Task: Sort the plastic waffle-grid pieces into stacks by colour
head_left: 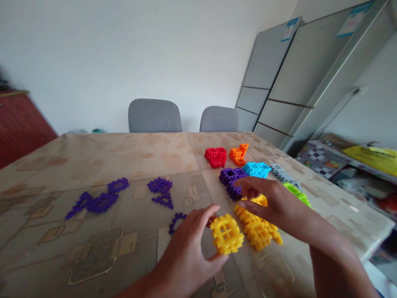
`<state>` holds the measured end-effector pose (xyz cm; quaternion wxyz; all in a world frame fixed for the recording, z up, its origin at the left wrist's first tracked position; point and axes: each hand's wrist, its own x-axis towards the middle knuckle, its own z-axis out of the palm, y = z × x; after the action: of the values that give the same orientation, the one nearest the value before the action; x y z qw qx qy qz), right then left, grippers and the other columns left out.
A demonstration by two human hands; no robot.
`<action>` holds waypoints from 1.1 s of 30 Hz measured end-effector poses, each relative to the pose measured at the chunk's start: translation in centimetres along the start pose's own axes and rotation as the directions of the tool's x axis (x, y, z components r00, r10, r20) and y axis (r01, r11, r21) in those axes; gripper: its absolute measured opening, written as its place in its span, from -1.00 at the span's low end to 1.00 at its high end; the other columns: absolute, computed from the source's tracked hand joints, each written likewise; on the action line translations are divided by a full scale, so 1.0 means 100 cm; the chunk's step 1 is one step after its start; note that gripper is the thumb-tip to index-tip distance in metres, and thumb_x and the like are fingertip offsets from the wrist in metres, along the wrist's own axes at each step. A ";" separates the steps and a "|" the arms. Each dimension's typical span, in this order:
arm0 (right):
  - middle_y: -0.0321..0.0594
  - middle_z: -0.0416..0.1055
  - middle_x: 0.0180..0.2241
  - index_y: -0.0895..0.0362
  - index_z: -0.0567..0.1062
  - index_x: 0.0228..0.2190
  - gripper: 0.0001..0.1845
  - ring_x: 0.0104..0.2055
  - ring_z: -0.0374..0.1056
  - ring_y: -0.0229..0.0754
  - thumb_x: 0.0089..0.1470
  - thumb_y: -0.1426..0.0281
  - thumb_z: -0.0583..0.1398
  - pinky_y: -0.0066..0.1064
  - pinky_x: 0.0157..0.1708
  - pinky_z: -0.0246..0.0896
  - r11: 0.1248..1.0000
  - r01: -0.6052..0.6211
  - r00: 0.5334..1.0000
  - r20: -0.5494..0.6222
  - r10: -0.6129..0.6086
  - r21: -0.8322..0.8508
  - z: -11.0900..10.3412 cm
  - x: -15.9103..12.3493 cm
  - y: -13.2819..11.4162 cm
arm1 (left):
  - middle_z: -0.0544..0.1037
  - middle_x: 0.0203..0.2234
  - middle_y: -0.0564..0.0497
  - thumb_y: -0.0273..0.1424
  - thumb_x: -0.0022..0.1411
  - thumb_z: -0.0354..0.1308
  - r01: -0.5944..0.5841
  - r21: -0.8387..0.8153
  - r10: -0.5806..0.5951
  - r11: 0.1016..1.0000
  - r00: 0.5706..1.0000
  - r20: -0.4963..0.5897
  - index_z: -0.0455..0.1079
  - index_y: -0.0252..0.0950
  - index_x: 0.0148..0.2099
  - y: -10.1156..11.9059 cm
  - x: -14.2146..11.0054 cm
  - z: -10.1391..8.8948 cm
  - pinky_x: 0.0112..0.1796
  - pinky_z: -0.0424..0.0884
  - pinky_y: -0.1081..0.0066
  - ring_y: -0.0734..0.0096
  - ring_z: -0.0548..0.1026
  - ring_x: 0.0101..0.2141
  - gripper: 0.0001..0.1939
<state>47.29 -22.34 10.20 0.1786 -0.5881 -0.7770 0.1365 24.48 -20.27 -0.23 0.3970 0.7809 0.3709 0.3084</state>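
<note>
My left hand holds a yellow waffle block stack between thumb and fingers, its window-like face turned toward me. My right hand is over the near end of the block rows, thumb and index finger apart. Under and beside it lie more yellow waffle blocks, partly covered by the hand. Purple waffle blocks stand just past its fingertips; I cannot tell whether the fingers touch them. To the left, flat purple pieces lie in a joined chain, a smaller group and a ring-like piece partly behind my left hand.
Red blocks, orange blocks, light blue blocks, grey blocks and green blocks sit on the right side of the patterned table. Two grey chairs stand beyond its far edge.
</note>
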 end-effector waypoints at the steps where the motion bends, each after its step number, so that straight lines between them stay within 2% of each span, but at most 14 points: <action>1: -0.15 0.55 -0.30 0.11 0.50 -0.18 -0.77 -0.33 0.43 -0.16 0.20 0.24 0.18 -0.36 -0.34 0.32 0.998 -0.065 0.998 0.023 0.065 -0.005 -0.002 -0.006 0.007 | 0.52 0.00 -0.02 -0.48 -0.02 0.34 -0.031 -0.013 0.031 0.999 0.999 0.015 0.29 -0.09 0.22 0.005 0.004 0.011 0.03 0.37 0.25 0.11 0.46 -0.03 -0.27; 4: -0.25 0.51 -0.44 0.09 0.47 -0.23 -0.76 -0.47 0.38 -0.22 0.17 0.19 0.21 -0.43 -0.48 0.21 0.978 -0.206 0.972 0.111 0.207 -0.022 0.000 -0.028 0.025 | 0.52 -0.05 -0.10 -0.48 0.02 0.32 -0.080 -0.040 0.083 0.996 0.994 0.077 0.34 -0.19 0.15 0.019 0.013 0.041 0.02 0.36 0.19 0.05 0.45 -0.04 -0.39; 6: -0.27 0.49 -0.47 0.09 0.45 -0.27 -0.76 -0.50 0.36 -0.24 0.09 0.20 0.26 -0.45 -0.52 0.16 0.964 -0.260 0.958 0.106 0.265 -0.057 0.005 -0.044 0.033 | 0.52 -0.07 -0.16 -0.46 0.04 0.31 -0.076 -0.047 0.082 0.996 0.989 0.124 0.36 -0.24 0.11 0.025 0.017 0.058 0.01 0.36 0.11 -0.02 0.43 -0.04 -0.46; 8: -0.29 0.47 -0.48 0.08 0.42 -0.29 -0.75 -0.50 0.35 -0.23 0.01 0.26 0.31 -0.45 -0.53 0.14 0.949 -0.303 0.947 0.087 0.310 -0.088 0.010 -0.056 0.038 | 0.51 -0.07 -0.20 -0.45 0.06 0.30 -0.066 -0.054 0.073 0.996 0.986 0.153 0.37 -0.26 0.08 0.027 0.021 0.071 0.02 0.34 0.06 -0.08 0.42 -0.02 -0.51; 11: -0.31 0.48 -0.47 0.07 0.40 -0.26 -0.69 -0.48 0.37 -0.22 -0.10 0.40 0.32 -0.45 -0.51 0.13 0.932 -0.348 0.926 0.120 0.358 -0.097 0.018 -0.065 0.041 | 0.48 -0.02 -0.22 -0.45 0.10 0.28 -0.046 -0.070 0.057 0.996 0.986 0.159 0.35 -0.26 0.07 0.026 0.023 0.084 0.07 0.30 0.05 -0.09 0.39 0.03 -0.54; 16: -0.30 0.50 -0.44 0.08 0.41 -0.23 -0.60 -0.47 0.40 -0.21 -0.20 0.53 0.28 -0.46 -0.51 0.12 0.928 -0.354 0.917 0.154 0.369 -0.115 0.028 -0.063 0.042 | 0.47 -0.02 -0.21 -0.51 0.10 0.26 0.026 -0.113 -0.002 0.993 0.978 0.209 0.33 -0.23 0.06 0.024 0.024 0.094 0.05 0.33 0.05 -0.09 0.42 0.02 -0.55; 23: -0.33 0.48 -0.49 0.09 0.42 -0.25 -0.60 -0.49 0.39 -0.23 -0.22 0.60 0.24 -0.47 -0.51 0.14 0.930 -0.344 0.925 0.121 0.359 -0.132 0.035 -0.059 0.044 | 0.45 0.02 -0.16 -0.62 0.06 0.28 0.019 -0.201 0.024 0.979 0.977 0.213 0.29 -0.23 0.07 0.019 0.024 0.097 0.09 0.34 0.19 0.07 0.42 0.06 -0.47; 26: -0.31 0.49 -0.46 0.09 0.41 -0.26 -0.64 -0.47 0.42 -0.22 -0.18 0.59 0.23 -0.45 -0.48 0.19 0.925 -0.361 0.921 0.112 0.373 -0.114 0.035 -0.060 0.049 | 0.43 0.05 -0.13 -0.68 0.04 0.28 -0.022 -0.224 0.059 0.974 0.985 0.160 0.26 -0.19 0.06 0.013 0.023 0.100 0.11 0.34 0.21 0.12 0.41 0.08 -0.43; 29: -0.30 0.49 -0.44 0.09 0.39 -0.24 -0.65 -0.45 0.43 -0.22 -0.14 0.58 0.23 -0.45 -0.46 0.22 0.911 -0.404 0.901 0.136 0.411 -0.076 0.035 -0.061 0.055 | 0.41 0.04 -0.11 -0.81 -0.03 0.24 -0.092 -0.198 0.112 0.976 0.989 0.096 0.23 -0.18 0.03 0.010 0.024 0.103 0.05 0.42 0.17 0.11 0.44 0.05 -0.35; 33: -0.29 0.49 -0.43 0.09 0.38 -0.23 -0.66 -0.43 0.45 -0.20 -0.12 0.56 0.23 -0.41 -0.43 0.26 0.896 -0.441 0.885 0.139 0.444 -0.053 0.034 -0.062 0.060 | 0.44 -0.04 -0.08 -0.83 -0.06 0.29 -0.146 -0.178 0.164 0.973 0.982 0.089 0.24 -0.20 -0.05 0.012 0.026 0.106 -0.04 0.49 0.20 0.15 0.49 -0.04 -0.38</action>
<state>52.48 -26.68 3.88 0.0789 -0.7398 -0.6347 0.2091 34.47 -22.72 -3.95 0.4558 0.7854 0.2599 0.3286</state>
